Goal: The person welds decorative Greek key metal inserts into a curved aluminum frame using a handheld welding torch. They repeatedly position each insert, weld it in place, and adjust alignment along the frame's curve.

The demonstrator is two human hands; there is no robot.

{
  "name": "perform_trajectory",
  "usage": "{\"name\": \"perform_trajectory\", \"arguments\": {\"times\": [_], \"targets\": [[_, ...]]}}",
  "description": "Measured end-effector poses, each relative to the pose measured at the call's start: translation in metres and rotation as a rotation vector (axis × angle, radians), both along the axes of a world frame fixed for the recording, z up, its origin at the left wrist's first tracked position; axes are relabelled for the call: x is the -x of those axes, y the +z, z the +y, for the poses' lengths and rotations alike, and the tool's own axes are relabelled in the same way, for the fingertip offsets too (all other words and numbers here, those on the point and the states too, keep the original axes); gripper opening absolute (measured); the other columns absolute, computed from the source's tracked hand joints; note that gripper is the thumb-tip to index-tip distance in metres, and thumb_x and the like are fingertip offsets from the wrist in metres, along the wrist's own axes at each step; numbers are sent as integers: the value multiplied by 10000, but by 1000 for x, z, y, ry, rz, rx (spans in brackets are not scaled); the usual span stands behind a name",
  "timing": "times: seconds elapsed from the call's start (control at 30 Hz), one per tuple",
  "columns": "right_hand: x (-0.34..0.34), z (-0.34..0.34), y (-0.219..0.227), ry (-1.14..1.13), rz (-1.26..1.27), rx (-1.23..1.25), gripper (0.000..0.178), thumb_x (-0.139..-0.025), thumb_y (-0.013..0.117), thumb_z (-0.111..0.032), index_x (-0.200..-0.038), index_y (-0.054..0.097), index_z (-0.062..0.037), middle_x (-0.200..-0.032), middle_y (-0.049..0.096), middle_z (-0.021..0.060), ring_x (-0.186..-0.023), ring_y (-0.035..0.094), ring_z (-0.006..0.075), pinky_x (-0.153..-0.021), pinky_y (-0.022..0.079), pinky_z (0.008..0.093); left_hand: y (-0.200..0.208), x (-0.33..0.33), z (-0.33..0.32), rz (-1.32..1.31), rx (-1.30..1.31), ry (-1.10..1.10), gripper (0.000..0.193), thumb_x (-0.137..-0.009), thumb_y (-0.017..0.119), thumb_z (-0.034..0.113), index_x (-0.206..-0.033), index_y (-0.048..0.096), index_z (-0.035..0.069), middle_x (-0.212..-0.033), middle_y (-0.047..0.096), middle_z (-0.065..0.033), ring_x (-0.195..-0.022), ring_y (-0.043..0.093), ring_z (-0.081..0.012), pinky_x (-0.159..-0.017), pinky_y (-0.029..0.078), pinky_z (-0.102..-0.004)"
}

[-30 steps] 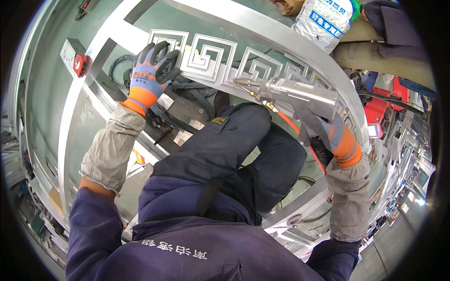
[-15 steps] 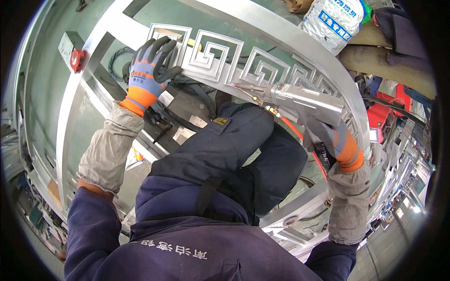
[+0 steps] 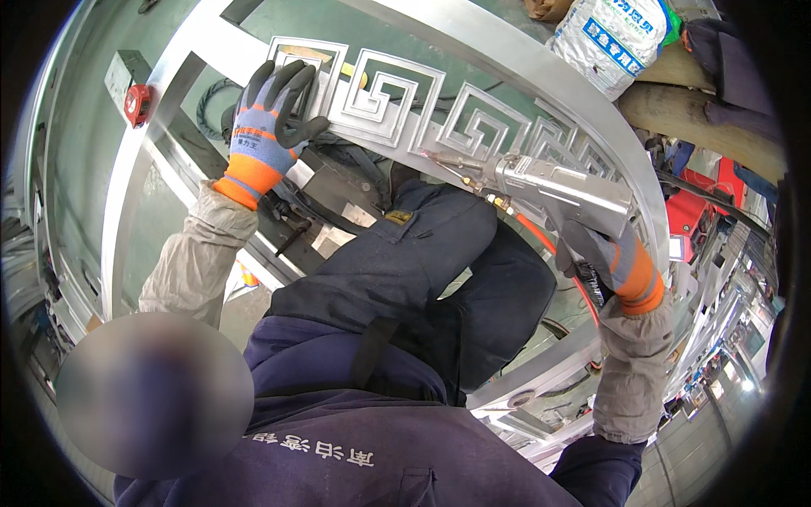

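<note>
Far left: small red tape measure (image 3: 137,105) sits on the broad silver metal frame (image 3: 187,44), just beside a short grey square-section metal piece (image 3: 125,71).

Next, left hand (image 3: 269,127), in a blue-grey and orange knit glove with dark coated fingers, pale grey fabric sleeve cover (image 3: 193,253) below it. Its grip is wide, fingers spread, palm down over the left end of the silver Greek-key metal fretwork (image 3: 382,133); has hold of nothing. Fretwork lies inside the curved frame, running from under that hand off to the right, above the person's dark trousers (image 3: 389,270). Yellow item partly visible behind its left portion.

Centre-right: silver gun-shaped metal tool (image 3: 564,188), pointed nozzle aimed left at the fretwork's lower edge; whether the tip touches, can't tell. Orange hose (image 3: 536,231) runs below it.

Right hand (image 3: 610,258), matching glove, has its grip closed around the tool's handle, fingers partly hidden.

Upper right: white plastic bag with blue print (image 3: 604,72), near the frame. Far right: red machine (image 3: 703,190).
</note>
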State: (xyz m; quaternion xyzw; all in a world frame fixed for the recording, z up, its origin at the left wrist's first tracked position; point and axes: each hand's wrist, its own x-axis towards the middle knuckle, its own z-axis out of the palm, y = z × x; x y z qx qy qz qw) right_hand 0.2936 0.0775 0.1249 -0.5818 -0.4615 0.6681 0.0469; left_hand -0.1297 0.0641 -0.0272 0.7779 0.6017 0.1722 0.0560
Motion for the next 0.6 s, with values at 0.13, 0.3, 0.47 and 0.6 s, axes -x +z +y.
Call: {"name": "perform_trajectory", "arguments": {"times": [0.13, 0.3, 0.47, 0.6], "targets": [[2, 2, 0, 27, -31, 2, 362, -947, 618, -236, -1224, 551, -13, -655, 607, 54, -571, 579, 128, -510, 442, 276, -1, 1, 1, 0, 24, -7, 629, -771, 756, 325, -1330, 538, 138, -1352, 531, -109, -1260, 446, -410, -1043, 404, -500], [1, 5, -1, 75, -47, 13, 388, -933, 598, -194, -1263, 530, -3, -685, 617, 69, -592, 591, 152, -531, 457, 280, 0, 1, 0, -7, 33, -16, 647, -761, 763, 265, -1343, 527, 108, -1376, 519, -125, -1288, 430, -406, -1070, 377, -489], [-2, 8, -4, 114, -13, -31, 395, -921, 629, -208, -1252, 545, -10, -731, 618, 56, -612, 580, 125, -538, 453, 266, -3, 1, 0, -8, 37, -2, 662, -759, 765, 266, -1351, 517, 102, -1375, 520, -128, -1282, 436, -407, -1071, 378, -488], [-7, 10, -7, 83, 30, 25, 404, -918, 653, -235, -1253, 558, -29, -838, 630, 25, -671, 570, 84, -563, 464, 245, -2, 2, 0, 2, 33, -9, 673, -760, 764, 277, -1356, 508, 98, -1364, 526, -125, -1272, 443, -406, -1065, 384, -487]]}}
